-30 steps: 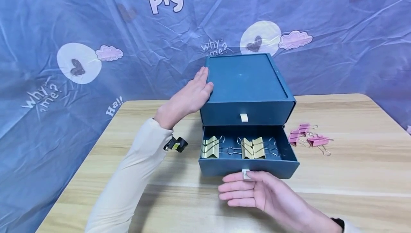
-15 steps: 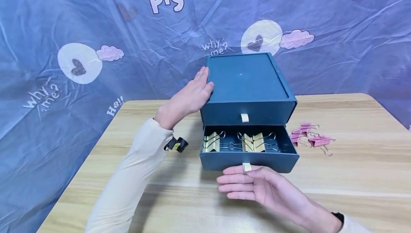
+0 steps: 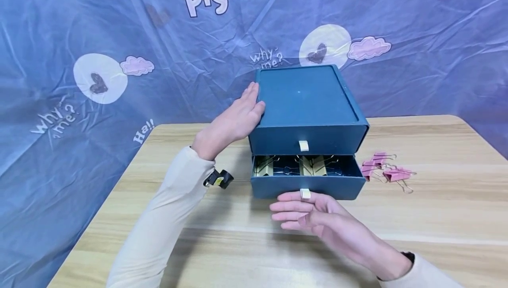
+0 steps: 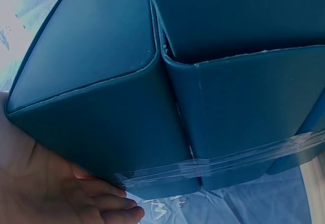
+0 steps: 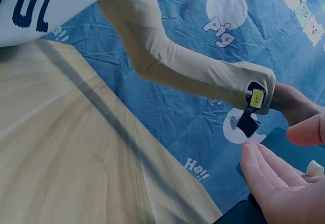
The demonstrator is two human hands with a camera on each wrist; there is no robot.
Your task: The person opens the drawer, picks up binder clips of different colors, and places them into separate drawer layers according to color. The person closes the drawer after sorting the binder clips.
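A dark blue two-drawer desktop box (image 3: 307, 96) stands on the wooden table. Its lower drawer (image 3: 274, 186) is pulled partway out, and several gold binder clips (image 3: 306, 166) lie inside, partly hidden by the drawer front. My left hand (image 3: 232, 120) rests with straight fingers against the box's left side; the left wrist view shows the palm (image 4: 45, 188) along that side. My right hand (image 3: 337, 226) has its fingers extended at the lower drawer's front, the index finger at the white pull tab (image 3: 305, 193). The thumb stands apart from the tab. The upper drawer (image 3: 274, 140) is closed.
Several pink binder clips (image 3: 398, 174) lie on the table (image 3: 444, 222) right of the box. Clear tape (image 4: 203, 167) runs across the box's side. A blue printed cloth (image 3: 190, 58) hangs behind the table.
The lower drawer has slid inward, covering more of the gold binder clips. My right hand has moved forward with it, and its thumb has come off the tab. The left hand stays put.
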